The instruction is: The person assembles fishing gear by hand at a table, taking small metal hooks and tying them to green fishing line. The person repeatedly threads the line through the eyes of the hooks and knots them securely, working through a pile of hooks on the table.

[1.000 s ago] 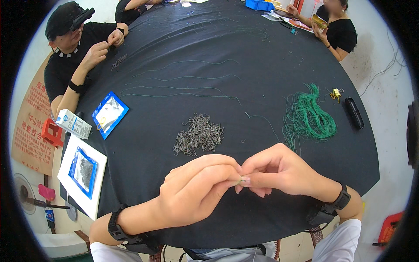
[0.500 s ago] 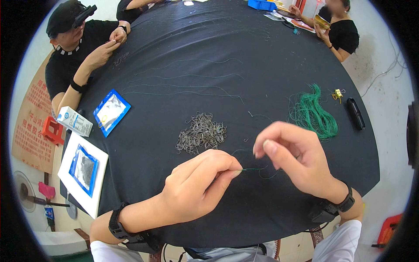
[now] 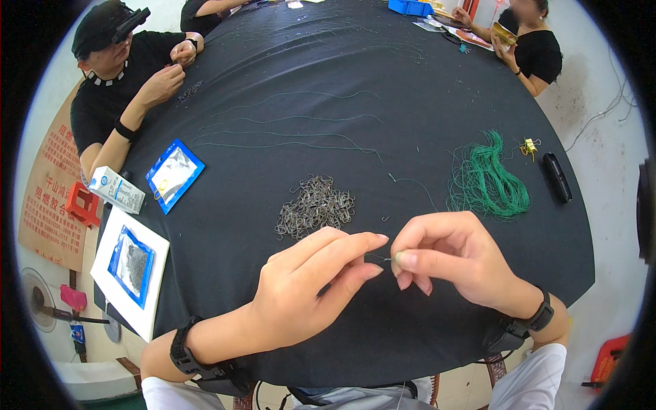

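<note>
**Pinching a green thread between both hands over the hook pile**

Pinching a thin green thread [image 3: 380, 257] from both ends, the two hands meet low over the near edge of the round black surface [image 3: 410, 96]. The left hand [image 3: 311, 294] has thumb and forefinger closed on the thread's left end, and the right hand [image 3: 454, 263] has its fingertips pressed together on the other end, so only a short stretch shows between them. Holding it so short and so near the body likely keeps the fine strand taut and easy to see against the dark cloth. Whether a hook is also in either grip cannot be told.

Just beyond the fingers lies a loose pile of small metal hooks [image 3: 316, 207], within easy reach. To the right sits a bundle of green thread [image 3: 488, 181], with a small yellow clip [image 3: 528, 145] and a black oblong case [image 3: 557, 176] past it. On the left are a blue packet [image 3: 173, 174], a small carton [image 3: 116, 189] and a white card [image 3: 130, 270] bearing another blue packet.

Half a second ago the right hand was lifted and drawn away with the strand stretched out; now it has come back in, close to the left. Other people work at the far rim.
</note>
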Available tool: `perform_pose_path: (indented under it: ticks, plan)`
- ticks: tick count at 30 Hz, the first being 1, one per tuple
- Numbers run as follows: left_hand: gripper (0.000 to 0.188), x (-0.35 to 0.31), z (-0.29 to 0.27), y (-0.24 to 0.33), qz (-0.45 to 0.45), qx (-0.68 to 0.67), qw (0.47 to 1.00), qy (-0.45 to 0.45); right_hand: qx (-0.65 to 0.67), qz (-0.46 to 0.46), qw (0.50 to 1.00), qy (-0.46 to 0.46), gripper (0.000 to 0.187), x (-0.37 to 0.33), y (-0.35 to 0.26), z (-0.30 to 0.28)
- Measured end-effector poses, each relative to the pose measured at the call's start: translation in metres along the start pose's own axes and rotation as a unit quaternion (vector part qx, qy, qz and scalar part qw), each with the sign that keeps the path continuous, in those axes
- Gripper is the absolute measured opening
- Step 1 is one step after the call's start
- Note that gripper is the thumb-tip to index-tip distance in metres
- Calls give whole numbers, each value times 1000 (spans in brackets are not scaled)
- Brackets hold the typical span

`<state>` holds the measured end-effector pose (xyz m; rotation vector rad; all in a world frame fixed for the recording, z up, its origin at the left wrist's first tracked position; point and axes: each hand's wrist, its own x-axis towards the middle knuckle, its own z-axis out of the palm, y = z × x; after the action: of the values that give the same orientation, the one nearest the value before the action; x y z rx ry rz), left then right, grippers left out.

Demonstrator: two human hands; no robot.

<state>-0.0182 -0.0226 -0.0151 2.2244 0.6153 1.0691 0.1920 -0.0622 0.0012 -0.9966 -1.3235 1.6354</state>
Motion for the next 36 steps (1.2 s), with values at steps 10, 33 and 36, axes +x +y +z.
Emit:
perform_pose_path:
  ticks: [10, 33, 36]
  plan:
    - [20, -8, 7, -14, -37, -71, 993, -82, 140, -5, 990, -34, 17, 3, -3, 1]
    - [24, -3, 6, -15, 196, 93, 976, 10, -335, -221, 912, 80, 10, -1, 10, 14]
    - [22, -2, 6, -14, 168, 84, 982, -2, -375, -237, 893, 70, 13, 0, 10, 11]
